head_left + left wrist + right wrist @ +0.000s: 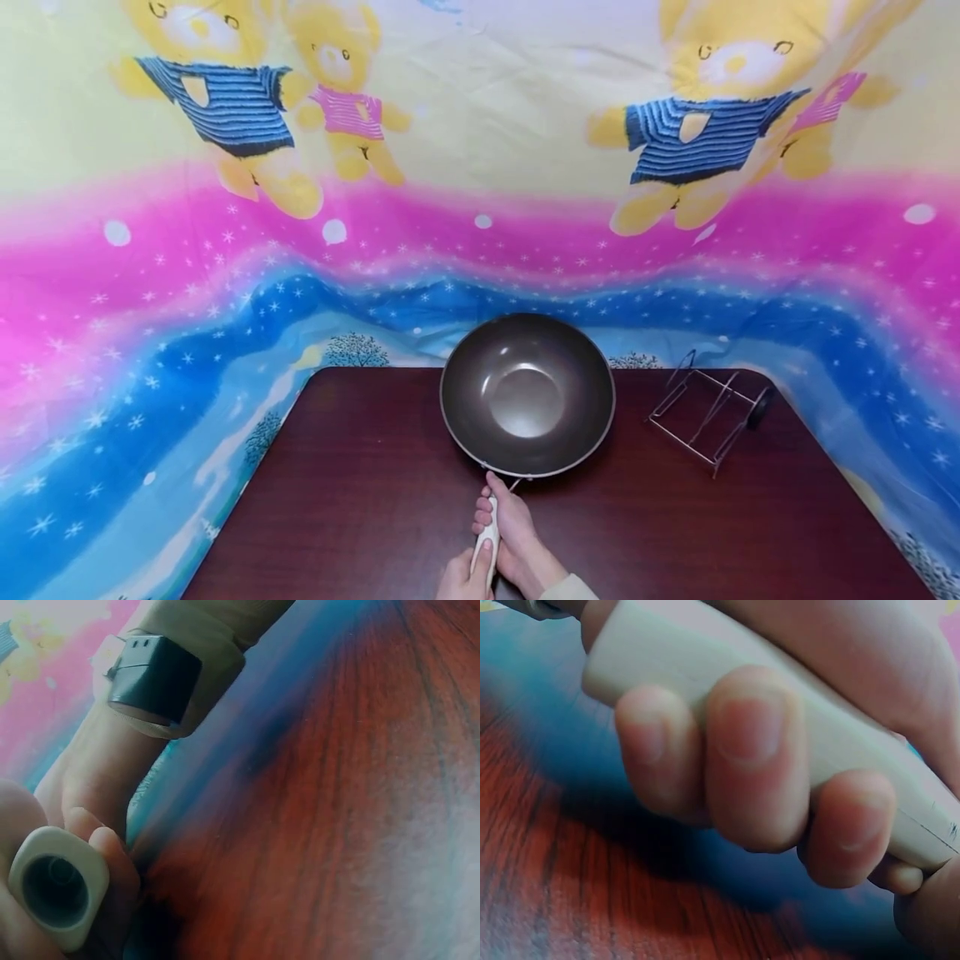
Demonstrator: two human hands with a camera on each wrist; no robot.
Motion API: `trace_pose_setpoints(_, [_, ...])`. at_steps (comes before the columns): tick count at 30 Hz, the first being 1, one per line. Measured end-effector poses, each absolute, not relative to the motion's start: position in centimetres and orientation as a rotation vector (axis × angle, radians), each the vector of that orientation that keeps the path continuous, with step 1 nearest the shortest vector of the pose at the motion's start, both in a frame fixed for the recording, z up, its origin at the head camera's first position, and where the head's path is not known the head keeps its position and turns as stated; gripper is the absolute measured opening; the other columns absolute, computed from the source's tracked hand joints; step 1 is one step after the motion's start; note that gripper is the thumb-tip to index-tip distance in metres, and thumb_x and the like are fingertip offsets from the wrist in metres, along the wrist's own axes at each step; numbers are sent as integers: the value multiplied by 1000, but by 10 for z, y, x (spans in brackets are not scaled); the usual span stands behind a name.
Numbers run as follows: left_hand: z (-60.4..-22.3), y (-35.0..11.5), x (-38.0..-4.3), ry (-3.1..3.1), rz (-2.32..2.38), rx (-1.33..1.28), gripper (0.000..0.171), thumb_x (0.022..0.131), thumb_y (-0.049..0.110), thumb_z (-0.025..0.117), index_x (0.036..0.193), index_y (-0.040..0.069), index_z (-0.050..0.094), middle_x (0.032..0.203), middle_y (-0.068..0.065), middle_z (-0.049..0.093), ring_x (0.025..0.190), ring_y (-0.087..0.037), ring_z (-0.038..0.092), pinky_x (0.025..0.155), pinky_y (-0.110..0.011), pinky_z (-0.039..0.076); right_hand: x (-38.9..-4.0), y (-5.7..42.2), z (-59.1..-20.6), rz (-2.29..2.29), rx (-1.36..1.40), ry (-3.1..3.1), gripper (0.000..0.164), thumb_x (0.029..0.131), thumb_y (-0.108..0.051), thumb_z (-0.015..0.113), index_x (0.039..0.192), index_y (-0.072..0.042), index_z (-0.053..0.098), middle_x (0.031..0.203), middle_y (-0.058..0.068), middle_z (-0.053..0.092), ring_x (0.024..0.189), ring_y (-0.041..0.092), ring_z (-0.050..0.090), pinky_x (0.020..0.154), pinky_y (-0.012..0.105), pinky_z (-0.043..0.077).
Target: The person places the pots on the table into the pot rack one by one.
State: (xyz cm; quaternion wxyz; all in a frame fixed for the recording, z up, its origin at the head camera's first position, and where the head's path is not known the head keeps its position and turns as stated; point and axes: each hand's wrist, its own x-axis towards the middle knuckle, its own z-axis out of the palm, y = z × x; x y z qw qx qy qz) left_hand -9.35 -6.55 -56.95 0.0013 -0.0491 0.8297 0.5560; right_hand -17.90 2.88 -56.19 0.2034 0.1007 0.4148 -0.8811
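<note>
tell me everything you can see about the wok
The wok is a round, deep pan with a dark grey, smooth-looking inside that shines at its flat bottom, and it holds nothing. A thin pale rim rings it. It sits upright at the far middle of the dark wooden table. Its cream handle points toward the person, gripped by the right hand in front and the left hand at the hollow end.

Wok (pixel 527 393) looks like dark metal, satiny sheen – handle (pixel 486 543) smooth matt cream plastic. Table (pixel 360 500) is glossy reddish wood, rack (pixel 708 408) shiny wire.
</note>
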Motion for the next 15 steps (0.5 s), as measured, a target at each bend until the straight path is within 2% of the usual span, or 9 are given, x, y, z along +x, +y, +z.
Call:
trace_pose_setpoints(5, [-571,-62,-93,2649,1720,-199,41,103,35,54,69,12,58,49,2,59,44,-8,53,49,-26,41,-179,30,-560,-2436,262,1198,31,105,-36,51,83,-16,48,62,-11,40,49,0,38,50,16,37])
trace_pose_setpoints(10, [-568,-59,-95,2633,1757,-175,41,104,35,53,70,14,58,47,6,56,41,-3,51,48,-24,43,-180,32,-551,-2455,218,1224,32,105,-36,51,82,-15,47,61,-10,40,48,1,38,48,16,36])
trace_pose_setpoints(15, [-563,-57,-100,2491,1900,-96,40,106,34,51,75,10,58,46,9,50,39,0,47,42,-21,41,-182,37,-540,-2480,195,1250,32,106,-34,49,82,-13,47,61,-9,40,48,2,38,47,17,37])
